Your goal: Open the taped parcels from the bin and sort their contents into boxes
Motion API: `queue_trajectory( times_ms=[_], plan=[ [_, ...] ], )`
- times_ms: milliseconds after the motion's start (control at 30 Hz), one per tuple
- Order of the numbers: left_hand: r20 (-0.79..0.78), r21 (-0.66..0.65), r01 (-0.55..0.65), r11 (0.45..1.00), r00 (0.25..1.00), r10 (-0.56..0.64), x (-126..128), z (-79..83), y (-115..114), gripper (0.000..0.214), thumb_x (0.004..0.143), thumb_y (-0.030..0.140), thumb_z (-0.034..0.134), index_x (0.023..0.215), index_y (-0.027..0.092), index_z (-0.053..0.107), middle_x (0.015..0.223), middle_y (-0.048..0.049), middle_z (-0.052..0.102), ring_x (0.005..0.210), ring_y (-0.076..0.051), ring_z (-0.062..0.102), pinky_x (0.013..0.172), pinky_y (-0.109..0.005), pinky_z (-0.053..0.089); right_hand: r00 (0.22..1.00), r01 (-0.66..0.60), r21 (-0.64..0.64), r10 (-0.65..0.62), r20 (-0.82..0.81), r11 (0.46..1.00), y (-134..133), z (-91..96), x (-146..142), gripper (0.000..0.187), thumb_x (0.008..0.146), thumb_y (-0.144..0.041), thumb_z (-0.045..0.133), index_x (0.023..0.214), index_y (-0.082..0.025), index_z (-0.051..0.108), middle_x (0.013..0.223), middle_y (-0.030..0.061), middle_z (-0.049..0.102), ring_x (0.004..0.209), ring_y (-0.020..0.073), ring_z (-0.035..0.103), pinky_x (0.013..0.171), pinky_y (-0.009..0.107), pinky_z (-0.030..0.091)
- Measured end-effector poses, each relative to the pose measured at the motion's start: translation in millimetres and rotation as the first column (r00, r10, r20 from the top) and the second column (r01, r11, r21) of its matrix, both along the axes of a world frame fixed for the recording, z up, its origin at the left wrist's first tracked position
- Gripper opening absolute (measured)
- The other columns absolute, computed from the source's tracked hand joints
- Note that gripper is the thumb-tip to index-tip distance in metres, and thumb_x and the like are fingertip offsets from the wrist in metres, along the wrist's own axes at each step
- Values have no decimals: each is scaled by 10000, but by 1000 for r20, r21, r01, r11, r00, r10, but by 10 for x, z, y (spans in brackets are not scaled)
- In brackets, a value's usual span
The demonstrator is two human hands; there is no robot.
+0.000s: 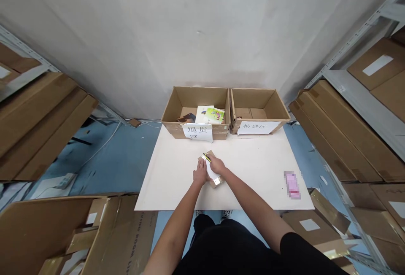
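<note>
A small cardboard parcel [215, 183] with a white label [212, 173] lies tilted on the white table, near its middle. My left hand [200, 173] rests on the parcel's left side, fingers stretched out over it. My right hand [217, 165] is closed around a yellow and black box cutter [207, 157]. The cutter's tip is over the far end of the parcel, just beyond my left fingertips. Whether the blade touches the cardboard is too small to tell.
Two open cartons with paper signs, a left one [171, 130] containing several books and a right one [284, 115], stand along the back of the table [171, 182]. A blurred pink item [292, 185] lies at right. Shelves of cartons flank both sides; a large box [117, 224] stands at lower left.
</note>
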State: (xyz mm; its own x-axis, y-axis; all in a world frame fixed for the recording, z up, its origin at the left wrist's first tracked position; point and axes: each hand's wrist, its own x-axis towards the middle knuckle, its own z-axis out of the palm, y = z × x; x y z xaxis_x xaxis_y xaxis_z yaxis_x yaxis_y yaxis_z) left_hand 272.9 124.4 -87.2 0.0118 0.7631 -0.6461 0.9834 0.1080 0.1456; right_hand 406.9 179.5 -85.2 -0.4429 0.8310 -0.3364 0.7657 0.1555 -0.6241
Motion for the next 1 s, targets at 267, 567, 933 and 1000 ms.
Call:
queue_trajectory(
  times_ms=[267,567,933,1000],
  plan=[
    [32,85,40,996,999,-43,-54,-101,-38,1220,781,639,785,1705,250,89,1784,-122,-25,1646,-344,-13,1147,-528,442,969,53,-27,-45,245,998,-284,-137,-84,752,958,-179,508,1670,-276,285,1316,140,689,1117,304,696,927,372,508],
    [41,162,114,980,992,-122,-112,-139,-5,1231,754,705,754,1699,179,166,1767,-180,153,1629,-404,77,1180,-520,383,978,147,50,-152,144,988,-263,137,-169,646,996,-155,419,1623,-284,335,1492,67,621,1237,240,647,1020,339,468],
    [93,220,156,963,979,-179,-248,-164,-16,1183,767,701,719,1689,160,212,1758,-194,179,1616,-418,103,1183,-527,369,963,60,-6,-57,264,998,-208,151,-156,667,967,-155,488,1614,-297,407,1393,56,698,1205,270,660,984,341,475],
    [87,230,164,959,978,-188,-256,-173,-14,1178,772,705,711,1691,165,208,1761,-181,181,1615,-411,112,1189,-522,357,959,59,-19,-51,278,998,-271,156,-127,678,969,-155,483,1627,-292,386,1414,61,684,1215,269,657,978,337,477]
  ],
)
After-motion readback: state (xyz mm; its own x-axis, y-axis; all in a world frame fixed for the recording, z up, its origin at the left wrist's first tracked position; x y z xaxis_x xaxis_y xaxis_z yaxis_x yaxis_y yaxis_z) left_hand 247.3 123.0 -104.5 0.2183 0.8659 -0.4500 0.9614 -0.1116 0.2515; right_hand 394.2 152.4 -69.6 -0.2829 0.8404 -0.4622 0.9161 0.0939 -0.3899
